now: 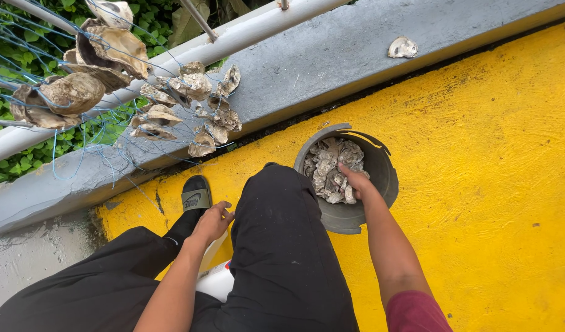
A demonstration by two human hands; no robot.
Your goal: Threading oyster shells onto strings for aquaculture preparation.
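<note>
The right hand [355, 181] reaches into the cracked grey plastic bucket [384, 184], fingers on pale oyster shells [331, 166] (grip unclear), while the left hand [212, 221] rests loosely curled, empty.

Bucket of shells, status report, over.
Right hand in grey bucket, on oyster shells. Left hand resting by knee, empty. Nothing blocking.

yellow floor [491, 184], grey bucket [381, 178], black trousers [282, 246]

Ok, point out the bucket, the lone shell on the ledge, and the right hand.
bucket [381, 175], head view, on its inner right wall.
lone shell [402, 47], head view, on the shell's middle.
right hand [355, 181], head view, on the back of the hand, among the shells in the bucket.
</note>
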